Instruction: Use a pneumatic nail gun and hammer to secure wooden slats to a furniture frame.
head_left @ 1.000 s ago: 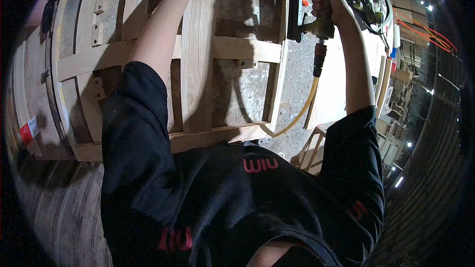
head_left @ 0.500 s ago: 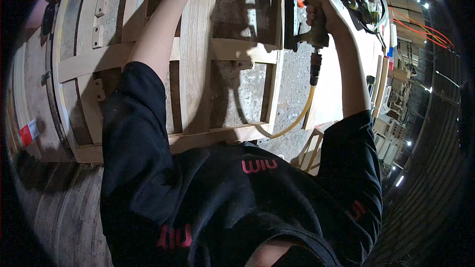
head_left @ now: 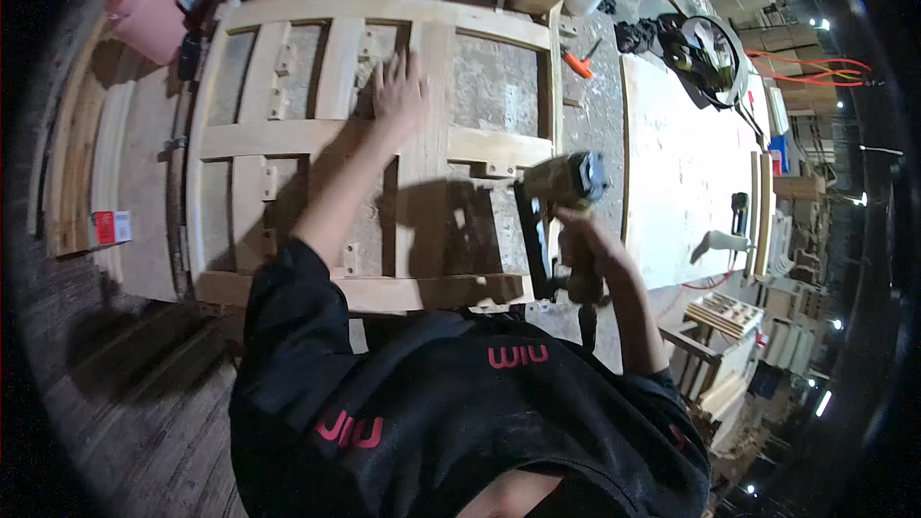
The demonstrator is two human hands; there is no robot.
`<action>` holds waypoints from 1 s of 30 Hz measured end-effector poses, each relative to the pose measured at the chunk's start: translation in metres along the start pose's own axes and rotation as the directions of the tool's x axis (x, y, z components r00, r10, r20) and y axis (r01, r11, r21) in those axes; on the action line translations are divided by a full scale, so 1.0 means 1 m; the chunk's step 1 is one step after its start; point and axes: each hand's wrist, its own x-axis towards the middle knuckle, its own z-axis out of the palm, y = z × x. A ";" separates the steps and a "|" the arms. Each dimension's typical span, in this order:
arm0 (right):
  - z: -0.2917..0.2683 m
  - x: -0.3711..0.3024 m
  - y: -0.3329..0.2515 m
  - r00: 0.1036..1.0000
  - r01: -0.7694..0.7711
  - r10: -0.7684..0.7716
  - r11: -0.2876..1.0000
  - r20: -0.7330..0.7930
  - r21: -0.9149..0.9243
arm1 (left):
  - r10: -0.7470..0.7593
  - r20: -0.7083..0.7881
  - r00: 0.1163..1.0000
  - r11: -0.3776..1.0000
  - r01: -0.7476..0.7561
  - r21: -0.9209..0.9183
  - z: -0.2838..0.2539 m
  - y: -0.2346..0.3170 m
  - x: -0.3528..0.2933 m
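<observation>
A pale wooden frame (head_left: pixel 254 138) with crossing rails and slats lies flat on the worktable. My left hand (head_left: pixel 400 101) reaches over its middle with the fingers stretched out, at the upper part of a wide vertical slat (head_left: pixel 422 173); whether the palm touches the wood I cannot tell. My right hand (head_left: pixel 583 238) is wrapped round the grip of a nail gun (head_left: pixel 564 179), held above the frame's near right corner. The gun's long dark magazine hangs beside the right rail, and a hose connection shows under the grip. Small wooden blocks with holes sit along several slats.
A pink bucket (head_left: pixel 152 21) stands far left, and a red-and-white small box (head_left: pixel 110 227) lies on boards at left. An orange-handled tool (head_left: pixel 578 64) lies beyond the gun. A large pale panel (head_left: pixel 681 182) is at right, with dark coiled gear (head_left: pixel 705 58) behind it.
My right hand has brought the nail gun nearer my body, from the frame's far right to its near right corner. The view has shifted, showing the frame's far end and my whole left hand.
</observation>
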 end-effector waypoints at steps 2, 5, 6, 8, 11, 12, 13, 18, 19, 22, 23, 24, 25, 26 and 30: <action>0.016 -0.011 0.013 0.993 0.042 -0.033 0.996 0.116 -0.081 | 0.047 -0.033 0.998 0.999 -0.047 -0.019 -0.025 0.006 -0.051; 0.030 -0.012 0.036 0.996 0.032 -0.018 0.984 0.082 -0.176 | 0.088 0.008 0.996 0.972 -0.084 -0.222 -0.066 0.019 -0.111; 0.036 -0.014 0.039 0.994 0.092 -0.081 0.981 0.072 -0.171 | 0.078 0.040 0.996 0.958 -0.064 -0.281 -0.085 0.021 -0.127; 0.043 -0.020 0.037 0.973 0.198 -0.176 0.969 0.147 -0.149 | -0.022 -0.098 0.995 0.915 -0.020 -0.404 -0.088 0.013 -0.163; 0.036 -0.015 0.041 0.985 0.167 -0.159 0.975 0.064 -0.146 | -0.078 -0.037 0.996 0.919 0.058 -0.390 -0.113 0.013 -0.196; 0.036 -0.013 0.043 0.982 0.187 -0.182 0.967 0.045 -0.171 | -0.123 -0.028 0.992 0.880 0.097 -0.465 -0.120 0.012 -0.204; 0.037 -0.014 0.043 0.980 0.200 -0.198 0.968 0.025 -0.153 | -0.102 -0.025 0.994 0.888 0.080 -0.453 -0.127 0.010 -0.210; 0.046 -0.012 0.043 0.962 0.218 -0.255 0.934 -0.101 -0.282 | -0.130 -0.066 0.989 0.837 0.074 -0.543 -0.150 -0.017 -0.223; 0.050 -0.014 0.043 0.948 0.237 -0.289 0.921 -0.135 -0.308 | -0.127 -0.068 0.990 0.837 0.070 -0.543 -0.152 -0.026 -0.226; 0.062 -0.018 0.045 0.928 0.254 -0.333 0.893 -0.167 -0.371 | -0.078 -0.093 0.993 0.886 0.026 -0.463 -0.165 -0.058 -0.232; 0.065 -0.018 0.048 0.911 0.288 -0.372 0.884 -0.179 -0.368 | -0.103 -0.062 0.993 0.846 0.055 -0.530 -0.171 -0.067 -0.234; 0.074 -0.020 0.053 0.891 0.323 -0.410 0.874 -0.194 -0.363 | -0.123 -0.029 0.992 0.800 0.082 -0.594 -0.177 -0.079 -0.237; 0.086 -0.027 0.050 0.868 0.366 -0.450 0.865 -0.209 -0.343 | -0.134 -0.027 0.991 0.793 0.091 -0.603 -0.182 -0.090 -0.236; 0.099 -0.025 0.060 0.863 0.371 -0.460 0.858 -0.210 -0.355 | -0.138 -0.037 0.990 0.787 0.087 -0.611 -0.189 -0.108 -0.237; 0.152 -0.040 0.056 0.805 0.378 -0.470 0.876 -0.363 -0.299 | -0.045 -0.159 0.986 0.874 -0.038 -0.484 -0.204 -0.179 -0.242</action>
